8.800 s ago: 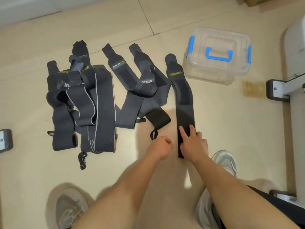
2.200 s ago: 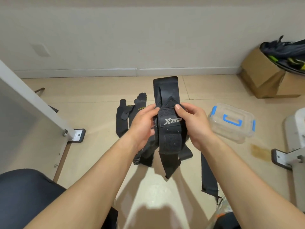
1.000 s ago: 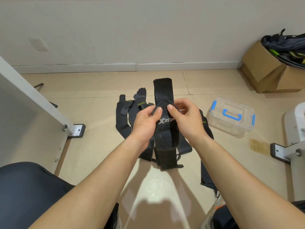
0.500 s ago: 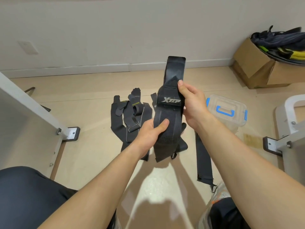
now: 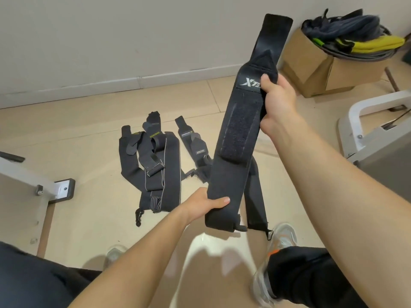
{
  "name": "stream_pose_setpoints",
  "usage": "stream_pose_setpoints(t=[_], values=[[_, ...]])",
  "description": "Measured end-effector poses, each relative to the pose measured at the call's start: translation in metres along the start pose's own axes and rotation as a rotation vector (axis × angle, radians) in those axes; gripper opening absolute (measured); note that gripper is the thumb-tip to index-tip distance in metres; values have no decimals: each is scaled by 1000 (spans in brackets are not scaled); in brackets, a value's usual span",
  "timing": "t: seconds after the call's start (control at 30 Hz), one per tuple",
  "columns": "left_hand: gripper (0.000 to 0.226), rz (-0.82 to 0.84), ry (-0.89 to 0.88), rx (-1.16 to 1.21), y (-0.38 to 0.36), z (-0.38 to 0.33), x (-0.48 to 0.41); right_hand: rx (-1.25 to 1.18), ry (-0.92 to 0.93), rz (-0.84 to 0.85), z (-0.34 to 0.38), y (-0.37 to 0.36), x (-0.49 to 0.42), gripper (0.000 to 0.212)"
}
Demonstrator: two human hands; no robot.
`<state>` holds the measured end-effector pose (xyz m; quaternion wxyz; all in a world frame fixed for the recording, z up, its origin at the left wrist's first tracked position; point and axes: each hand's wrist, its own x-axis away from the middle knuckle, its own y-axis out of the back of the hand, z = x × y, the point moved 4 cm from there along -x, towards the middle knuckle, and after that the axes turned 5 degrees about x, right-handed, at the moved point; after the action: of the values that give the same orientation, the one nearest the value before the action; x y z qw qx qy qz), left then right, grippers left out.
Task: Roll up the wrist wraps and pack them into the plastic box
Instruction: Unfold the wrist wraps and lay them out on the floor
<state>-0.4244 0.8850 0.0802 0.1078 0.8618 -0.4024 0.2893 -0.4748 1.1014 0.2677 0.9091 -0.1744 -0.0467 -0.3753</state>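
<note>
Above floor, centre: black wrist wrap [image 5: 240, 134] stretched flat, fuzzy velcro patch up; right hand [image 5: 278, 101] grips 1 o'clock end, left hand [image 5: 206, 203] pinches 7 o'clock end. Loose wraps [image 5: 153, 165] at 9 o'clock.

Black wrist wrap [image 5: 240, 130] with white logo; brown cardboard box [image 5: 322, 67]; beige floor [image 5: 93, 218].

Shows bare skin from elbow to fingertips: left forearm [image 5: 138, 252] and left hand [image 5: 206, 202], right forearm [image 5: 333, 174] and right hand [image 5: 278, 101]. Wears dark cloth [image 5: 33, 281] over the left thigh and black cloth [image 5: 300, 276] on the right leg. Has pale grey trainers on: right trainer [image 5: 283, 235] with an orange tab, left trainer [image 5: 114, 252] partly hidden.
</note>
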Motion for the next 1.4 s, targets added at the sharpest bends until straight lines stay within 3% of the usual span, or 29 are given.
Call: stream_pose_setpoints(t=[0.23, 0.37, 0.5, 0.67, 0.8, 0.93, 1.07, 1.13, 1.2, 1.27, 1.4], values=[[39, 3, 235, -77, 5, 58, -14, 73, 1, -136, -18, 32, -36, 16], [61, -55, 283, -157, 6, 82, -29, 162, -35, -143, -52, 48, -49, 13], [38, -8, 313, -246, -14, 89, -51, 264, -65, -132, -94, 60, -73, 11], [54, 22, 342, -333, -23, 124, -98, 380, -122, -107, -150, 72, -111, 11], [57, 152, 442, -216, -40, 137, -123, 409, -170, -80, -197, 74, -148, 11], [72, 154, 381, -251, -39, 148, -153, 425, -195, -58, -233, 69, -182, 19], [68, 142, 369, -84, -32, 152, -168, 447, -204, -41, -258, 60, -212, 19], [63, 100, 321, -259, -25, 145, -176, 465, -210, -21, -267, 54, -225, 15], [39, 46, 259, -665, -15, 130, -183, 527, -217, 11, -273, 47, -235, 11], [32, -165, 168, -887, 2, 105, -192, 574, -234, 43, -280, 44, -244, 11], [9, -616, -349, -753, 38, 37, -217, 681, -274, 81, -294, 45, -255, 16]])
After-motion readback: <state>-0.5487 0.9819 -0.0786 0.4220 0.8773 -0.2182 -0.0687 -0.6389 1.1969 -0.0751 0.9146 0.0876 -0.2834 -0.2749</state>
